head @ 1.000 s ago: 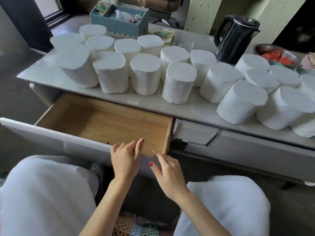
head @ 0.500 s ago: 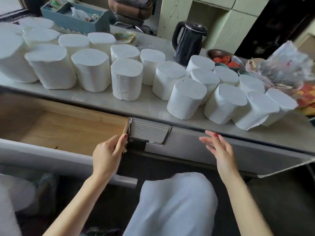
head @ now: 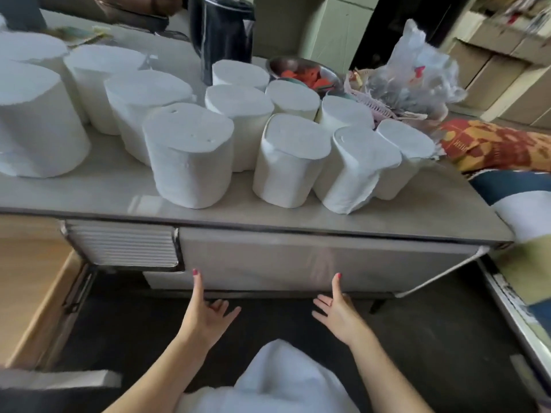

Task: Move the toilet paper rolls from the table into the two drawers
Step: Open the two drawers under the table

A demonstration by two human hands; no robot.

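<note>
Both my hands at right drawer [head: 313, 257] bottom edge: left hand [head: 205, 314] and right hand [head: 337, 311] spread, thumbs up on front, fingers under lip, holding nothing. Rolls [head: 190, 153] all on desk [head: 119, 189]; left drawer [head: 26, 278] out, no rolls visible in it. Risk: uneven pull jams drawer; jerk topples front rolls off edge.

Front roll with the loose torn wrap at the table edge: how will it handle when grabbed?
The front roll is probably light and squashy, since its sides look dented. Its loose wrap may slip or tear in a grip. It leans on its neighbour, so it is apt to tip.
</note>
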